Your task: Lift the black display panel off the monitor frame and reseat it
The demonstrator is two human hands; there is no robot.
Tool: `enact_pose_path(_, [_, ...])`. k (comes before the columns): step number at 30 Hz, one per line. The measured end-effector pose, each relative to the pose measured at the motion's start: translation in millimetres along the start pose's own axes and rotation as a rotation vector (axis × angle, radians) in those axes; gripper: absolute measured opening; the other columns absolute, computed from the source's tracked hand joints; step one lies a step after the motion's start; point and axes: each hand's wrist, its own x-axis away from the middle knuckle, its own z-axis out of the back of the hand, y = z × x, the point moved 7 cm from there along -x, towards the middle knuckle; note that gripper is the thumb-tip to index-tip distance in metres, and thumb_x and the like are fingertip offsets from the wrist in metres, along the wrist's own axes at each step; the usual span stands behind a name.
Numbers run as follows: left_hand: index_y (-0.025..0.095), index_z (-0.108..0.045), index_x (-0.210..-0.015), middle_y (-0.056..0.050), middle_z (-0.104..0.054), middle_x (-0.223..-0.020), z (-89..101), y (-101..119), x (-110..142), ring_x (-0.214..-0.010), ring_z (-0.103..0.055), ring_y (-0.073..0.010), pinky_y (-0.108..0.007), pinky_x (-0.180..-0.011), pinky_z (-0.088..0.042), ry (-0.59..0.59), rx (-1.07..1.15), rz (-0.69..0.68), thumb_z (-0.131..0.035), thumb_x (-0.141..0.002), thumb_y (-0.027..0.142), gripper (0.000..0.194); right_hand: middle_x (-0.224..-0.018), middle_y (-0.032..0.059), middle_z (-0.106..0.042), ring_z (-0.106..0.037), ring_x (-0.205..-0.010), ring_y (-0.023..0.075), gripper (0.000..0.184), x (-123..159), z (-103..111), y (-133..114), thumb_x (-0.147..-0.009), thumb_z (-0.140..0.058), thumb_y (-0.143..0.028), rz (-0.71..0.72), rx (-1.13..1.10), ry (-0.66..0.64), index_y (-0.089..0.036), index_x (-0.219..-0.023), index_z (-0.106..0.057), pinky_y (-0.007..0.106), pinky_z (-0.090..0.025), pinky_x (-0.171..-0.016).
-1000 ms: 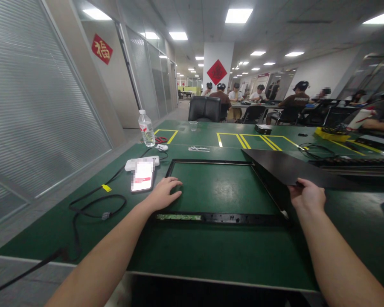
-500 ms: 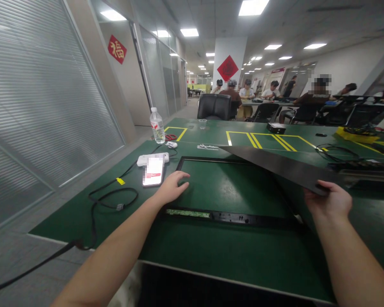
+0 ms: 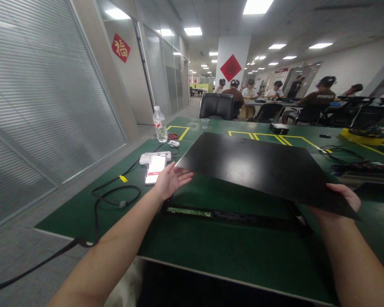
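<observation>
Head camera: a flat black rectangular panel hangs above the green desk, long axis roughly along its front edge, right end clamped in the right hand's fingers. It has swung leftward toward the left hand's parted fingers.

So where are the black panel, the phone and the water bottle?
Black panel (image 3: pixel 252 164), head view: middle of its upper face.
Phone (image 3: pixel 155 169), head view: its lit screen.
Water bottle (image 3: pixel 160 126), head view: middle of its body.
</observation>
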Motion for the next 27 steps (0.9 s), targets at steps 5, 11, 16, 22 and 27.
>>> enact_pose_path(5, [0.009,-0.081,-0.125,-0.016,-0.087,-0.105,-0.1,12.0,1.5,-0.103,-0.084,-0.0366,-0.043,-0.089,-0.067,-0.056,0.074,-0.024,-0.073,-0.086,0.028,0.045,-0.091,0.0133,-0.084,-0.084,-0.097,0.0402,0.03,-2.0,-2.3,8.0,-0.051,-0.065,-0.019,-0.077,0.17,-0.043,-0.024,-0.079,-0.075,0.062,-0.069,-0.098])
enact_pose_path(11, [0.011,-0.084,-0.12,-0.01,-0.088,-0.096,7.0,31.4,4.7,-0.097,-0.084,-0.0329,-0.036,-0.082,-0.066,0.021,0.086,-0.182,-0.074,-0.074,0.015,0.048,-0.11,0.0137,-0.087,-0.084,-0.105,0.0407,0.05,2.1,-12.4,19.8,-0.059,-0.069,-0.02,-0.214,0.366,-0.211,-0.024,-0.107,-0.082,0.056,-0.07,-0.094])
enact_pose_path(16, [0.015,-0.082,-0.099,-0.004,-0.082,-0.079,16.3,45.9,5.7,-0.071,-0.078,-0.0247,-0.031,-0.068,-0.064,0.119,0.135,-0.281,-0.074,-0.067,0.017,0.032,-0.113,0.0105,-0.087,-0.084,-0.105,0.0373,0.049,9.0,-16.0,37.6,-0.069,-0.071,-0.025,-0.331,0.517,-0.382,-0.026,-0.117,-0.082,0.048,-0.07,-0.087])
enact_pose_path(22, [0.017,-0.079,-0.096,-0.002,-0.077,-0.073,17.7,54.5,8.6,-0.076,-0.079,-0.0283,-0.036,-0.076,-0.067,0.16,0.17,-0.344,-0.072,-0.062,0.018,0.035,-0.097,0.0105,-0.085,-0.08,-0.083,0.0249,0.03,-9.2,-9.5,48.2,-0.074,-0.071,-0.024,-0.32,0.678,-0.401,-0.024,-0.103,-0.081,0.031,-0.063,-0.065])
enact_pose_path(27, [0.016,-0.081,-0.093,-0.004,-0.08,-0.076,13.7,52.2,8.6,-0.074,-0.079,-0.0266,-0.034,-0.073,-0.066,0.126,0.129,-0.336,-0.072,-0.064,0.018,0.03,-0.092,0.0089,-0.084,-0.075,-0.072,0.0188,0.037,-20.9,-0.7,44.8,-0.077,-0.073,-0.021,-0.272,0.713,-0.279,-0.023,-0.114,-0.074,0.026,-0.059,-0.061])
